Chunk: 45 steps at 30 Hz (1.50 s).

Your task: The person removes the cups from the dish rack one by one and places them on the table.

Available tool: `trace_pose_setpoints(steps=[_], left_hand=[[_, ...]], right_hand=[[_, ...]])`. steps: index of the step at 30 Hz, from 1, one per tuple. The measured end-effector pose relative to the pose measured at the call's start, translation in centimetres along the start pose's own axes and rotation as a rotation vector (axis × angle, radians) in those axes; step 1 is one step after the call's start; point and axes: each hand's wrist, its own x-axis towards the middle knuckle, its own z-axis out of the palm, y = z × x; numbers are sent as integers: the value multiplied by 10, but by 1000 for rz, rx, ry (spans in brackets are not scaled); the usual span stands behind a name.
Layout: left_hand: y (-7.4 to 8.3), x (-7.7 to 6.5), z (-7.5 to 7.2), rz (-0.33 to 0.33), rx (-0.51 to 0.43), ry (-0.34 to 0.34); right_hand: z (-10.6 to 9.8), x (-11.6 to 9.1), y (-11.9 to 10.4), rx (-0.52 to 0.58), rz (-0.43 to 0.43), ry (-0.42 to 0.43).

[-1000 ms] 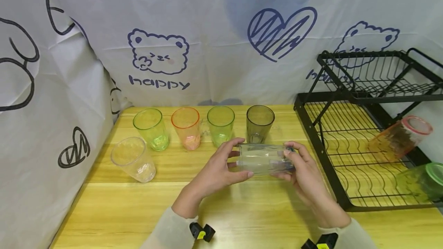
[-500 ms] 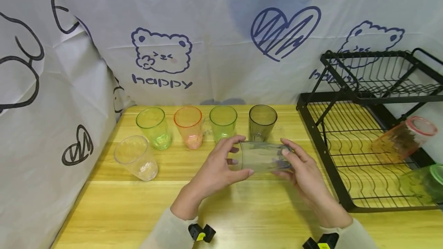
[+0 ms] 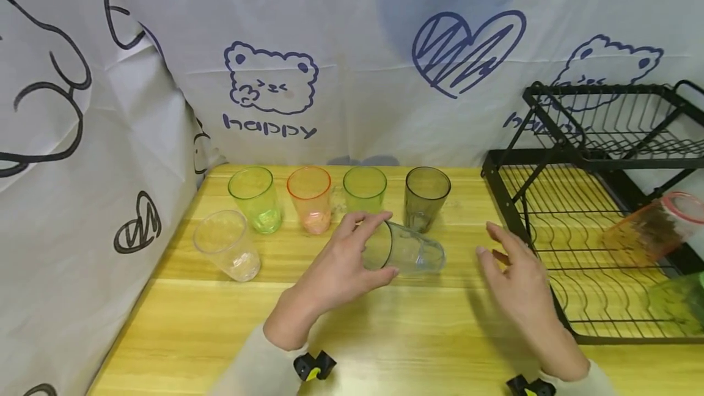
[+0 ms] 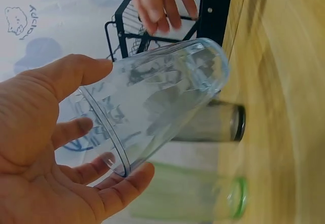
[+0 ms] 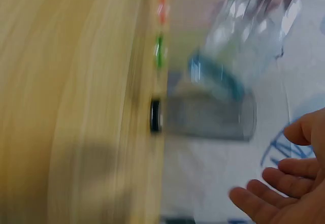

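Note:
My left hand (image 3: 341, 267) grips a clear bluish drinking glass (image 3: 416, 250) near its rim, thumb on one side and fingers on the other. The glass is tilted, its base pointing right and somewhat down, above the table. In the left wrist view the glass (image 4: 157, 97) shows a faceted body, with the fingers round its rim end. Apart from the glass, to its right, my right hand (image 3: 517, 283) hovers with fingers loosely bent and nothing in them. A grey glass (image 3: 426, 200) stands upright just behind the held one. In the right wrist view the right hand (image 5: 294, 178) is open.
A green glass (image 3: 365, 191), an orange glass (image 3: 310, 200) and a yellow-green glass (image 3: 255, 200) stand in a row at the back. A clear glass (image 3: 228, 246) is nearer at left. On the right, a black dish rack (image 3: 555, 298) holds a red-rimmed glass (image 3: 638, 237) and another green glass (image 3: 679, 304).
The right hand has let go of the bluish glass and moved right. The left hand still holds the glass, whose base end has dipped. The view has turned slightly left.

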Motion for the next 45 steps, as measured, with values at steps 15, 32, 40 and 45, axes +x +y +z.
trace_pose_setpoints(steps=[15,32,40,45], left_hand=[[-23,-17,-78,5,382,22],[-44,-16,-106,-106,516,-110],[-52,-16,-106,-103,507,-142],[-54,-16,-107,-109,502,-151]], right_hand=[[-35,-22,53,-421,131,-202],[-31,-32,65,-451,118,-292],[-29,-32,68,-450,100,-266],[-29,-31,68,-447,95,-263]])
